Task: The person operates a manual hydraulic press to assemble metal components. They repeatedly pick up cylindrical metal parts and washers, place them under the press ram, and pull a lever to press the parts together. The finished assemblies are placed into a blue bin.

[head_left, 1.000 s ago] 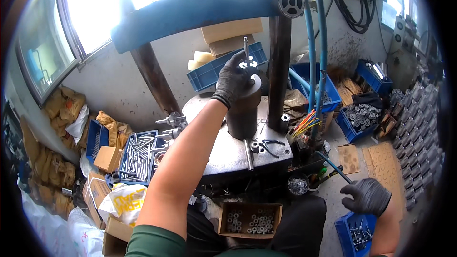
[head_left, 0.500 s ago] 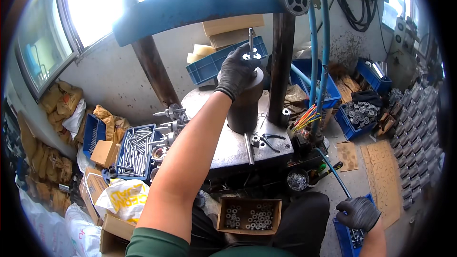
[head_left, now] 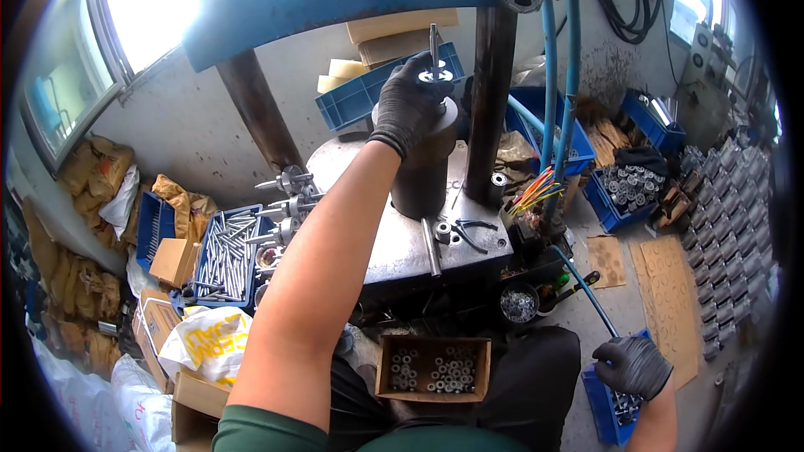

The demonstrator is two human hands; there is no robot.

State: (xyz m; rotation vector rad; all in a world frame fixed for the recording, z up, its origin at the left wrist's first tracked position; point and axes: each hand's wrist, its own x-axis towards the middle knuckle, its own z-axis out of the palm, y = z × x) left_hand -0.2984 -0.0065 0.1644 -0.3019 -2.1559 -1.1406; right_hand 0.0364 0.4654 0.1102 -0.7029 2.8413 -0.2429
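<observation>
My left hand (head_left: 410, 105), in a dark glove, is closed around a metal shaft with a round slotted disc (head_left: 435, 75). The shaft stands upright at the top of a thick dark steel cylinder (head_left: 419, 180); my fingers hide its lower part. Down at the right, my gloved right hand (head_left: 634, 367) is closed at the end of a long blue lever (head_left: 586, 289). Below that hand, a blue bin (head_left: 601, 406) contains small metal parts. The cylinder rises from a steel press table (head_left: 385, 255), where a loose rod (head_left: 431, 248), a small ring and black-handled pliers (head_left: 474, 234) lie.
A blue crossbeam (head_left: 352, 12) spans dark posts (head_left: 490, 109) overhead. Between my legs sits a cardboard box (head_left: 433, 390) of small rings. At left stands a blue bin of shafts (head_left: 226, 255), beside finned rotors (head_left: 289, 205). Metal parts (head_left: 729, 243) are stacked at right.
The whole view has shifted slightly. My left hand is still on the shaft and my right hand still at the lever, with little visible movement of either.
</observation>
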